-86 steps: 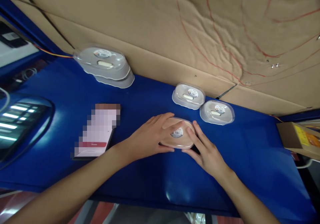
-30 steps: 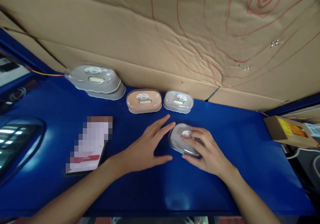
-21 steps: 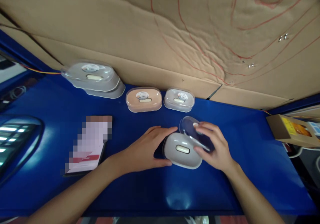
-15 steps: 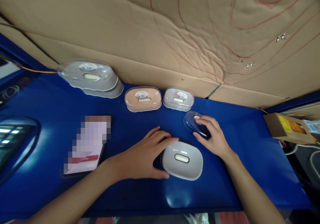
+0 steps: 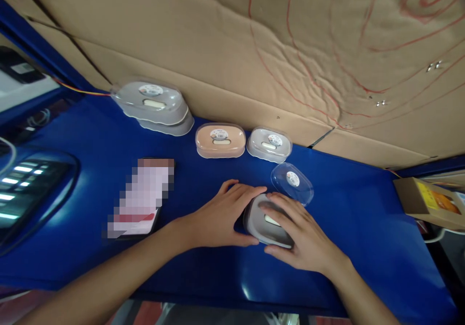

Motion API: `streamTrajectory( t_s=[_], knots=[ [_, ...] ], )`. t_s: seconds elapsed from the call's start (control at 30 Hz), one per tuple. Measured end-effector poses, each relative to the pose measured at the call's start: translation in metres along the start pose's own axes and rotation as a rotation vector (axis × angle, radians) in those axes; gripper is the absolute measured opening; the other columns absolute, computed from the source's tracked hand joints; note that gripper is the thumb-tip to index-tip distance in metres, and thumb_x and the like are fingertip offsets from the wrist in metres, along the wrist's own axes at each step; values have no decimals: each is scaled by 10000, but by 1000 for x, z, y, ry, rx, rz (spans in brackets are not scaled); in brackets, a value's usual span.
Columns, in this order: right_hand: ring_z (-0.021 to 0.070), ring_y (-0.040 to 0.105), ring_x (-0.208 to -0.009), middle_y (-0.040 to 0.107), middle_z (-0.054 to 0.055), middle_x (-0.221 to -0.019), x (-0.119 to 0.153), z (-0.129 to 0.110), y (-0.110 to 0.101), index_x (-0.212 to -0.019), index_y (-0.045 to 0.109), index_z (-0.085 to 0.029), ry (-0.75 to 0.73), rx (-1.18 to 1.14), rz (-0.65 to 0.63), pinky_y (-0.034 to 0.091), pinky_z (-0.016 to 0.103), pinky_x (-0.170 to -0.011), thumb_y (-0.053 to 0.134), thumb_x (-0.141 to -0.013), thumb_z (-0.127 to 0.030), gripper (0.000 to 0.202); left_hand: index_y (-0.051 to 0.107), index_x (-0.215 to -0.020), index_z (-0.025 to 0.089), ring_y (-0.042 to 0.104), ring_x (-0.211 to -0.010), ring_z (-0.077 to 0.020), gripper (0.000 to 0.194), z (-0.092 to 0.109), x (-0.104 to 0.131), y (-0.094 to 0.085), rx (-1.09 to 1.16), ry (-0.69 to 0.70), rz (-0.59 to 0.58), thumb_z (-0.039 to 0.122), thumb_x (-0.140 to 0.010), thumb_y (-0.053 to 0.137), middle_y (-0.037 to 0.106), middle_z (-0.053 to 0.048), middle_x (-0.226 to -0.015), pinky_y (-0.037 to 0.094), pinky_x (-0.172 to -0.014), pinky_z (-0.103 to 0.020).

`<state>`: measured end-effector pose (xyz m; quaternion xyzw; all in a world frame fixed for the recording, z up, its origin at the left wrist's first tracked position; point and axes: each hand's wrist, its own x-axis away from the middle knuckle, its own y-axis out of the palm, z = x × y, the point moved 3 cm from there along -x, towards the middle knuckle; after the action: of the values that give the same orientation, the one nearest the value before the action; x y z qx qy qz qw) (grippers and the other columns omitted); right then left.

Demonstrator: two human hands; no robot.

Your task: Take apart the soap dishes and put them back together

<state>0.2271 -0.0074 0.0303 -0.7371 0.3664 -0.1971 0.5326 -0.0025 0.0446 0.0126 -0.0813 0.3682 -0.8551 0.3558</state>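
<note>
A light grey, rounded soap box sits on the blue table, its pale oval inset partly covered by fingers. My left hand grips the box's left side, thumb at the near edge and index finger at the far edge. From the right, my right hand closes over the same box, fingers across its top and thumb at the near edge. Just beyond the right hand lies a clear lid with a round white label. The underside of the grey box is hidden.
At the back stand a peach box, a smaller grey box and stacked grey boxes, all with clear lids. A phone lies left of my hands. A cardboard box is at the right, against the cardboard wall side.
My right hand has let go of the clear lid, leaving it on the table, and moved left and nearer onto the grey box. My left hand keeps its place on the box.
</note>
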Motion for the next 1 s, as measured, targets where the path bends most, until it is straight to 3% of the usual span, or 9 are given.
streamTrajectory(
  t_s=[0.2,0.47,0.67,0.9,1.0],
  knots=[
    [357,493,-1485,493,139,-1617,0,-4,2,-1524,492,-236,3,-17,39,508,572,-1150,639,-996,-463,593,205,-1619,307,521,-1410,-359,1101,-4,1,5,-32,22,-60,433,-776,903,561,-138,-1529,225,-1238,-623],
    [282,558,-1433,550,138,-1554,1,5,-9,-1493,494,-232,132,-254,134,536,425,-1146,654,-998,-418,553,223,-1616,344,497,-1414,-343,1064,-2,2,5,-35,5,-98,308,-782,883,567,-106,-1485,205,-1255,-615],
    [326,498,-1479,627,104,-1484,-2,29,-10,-1458,525,-265,172,-81,200,444,565,-1209,679,-995,-414,511,129,-1635,346,493,-1414,-343,1126,-2,6,3,-63,9,-116,312,-793,876,550,-115,-1489,145,-1265,-648],
    [350,421,-1534,599,103,-1519,-1,47,-4,-1434,559,-264,188,50,160,411,599,-1207,668,-1004,-471,489,391,-1530,293,485,-1408,-350,898,8,9,-1,-118,44,-203,248,-757,846,565,-116,-1393,119,-1278,-658],
    [353,405,-1542,588,109,-1527,-2,49,-5,-1439,557,-264,181,69,144,402,596,-1205,661,-1009,-467,487,428,-1507,277,493,-1399,-357,862,11,9,0,-152,58,-211,299,-763,864,572,-126,-1380,128,-1271,-680]
  ],
)
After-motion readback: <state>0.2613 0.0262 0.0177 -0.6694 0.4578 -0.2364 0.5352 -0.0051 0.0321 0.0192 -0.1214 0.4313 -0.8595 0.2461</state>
